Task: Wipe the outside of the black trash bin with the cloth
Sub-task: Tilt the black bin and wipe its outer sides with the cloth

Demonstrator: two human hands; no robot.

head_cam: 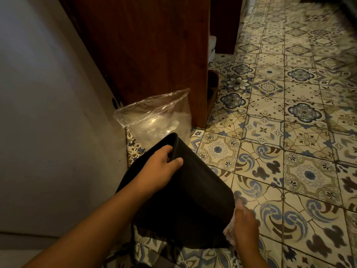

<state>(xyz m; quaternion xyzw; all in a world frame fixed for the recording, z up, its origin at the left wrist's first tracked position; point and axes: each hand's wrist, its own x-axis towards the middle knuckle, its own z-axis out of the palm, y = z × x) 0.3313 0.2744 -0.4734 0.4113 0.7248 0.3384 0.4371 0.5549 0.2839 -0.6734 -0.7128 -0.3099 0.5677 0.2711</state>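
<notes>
Presently the black bin (193, 200) is gripped at the rim by the left hand (160, 168), the cloth (229, 231) clutched against it by the right hand (245, 227).

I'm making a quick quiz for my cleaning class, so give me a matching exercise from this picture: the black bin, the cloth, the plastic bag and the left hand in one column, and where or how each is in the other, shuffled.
1. black trash bin
2. cloth
3. clear plastic bag
4. left hand

A. stands against the wooden cabinet
B. grips the bin's rim
C. tilted over the tiled floor
D. bunched in the right hand by the bin's lower side

Pairs: 1-C, 2-D, 3-A, 4-B.
</notes>
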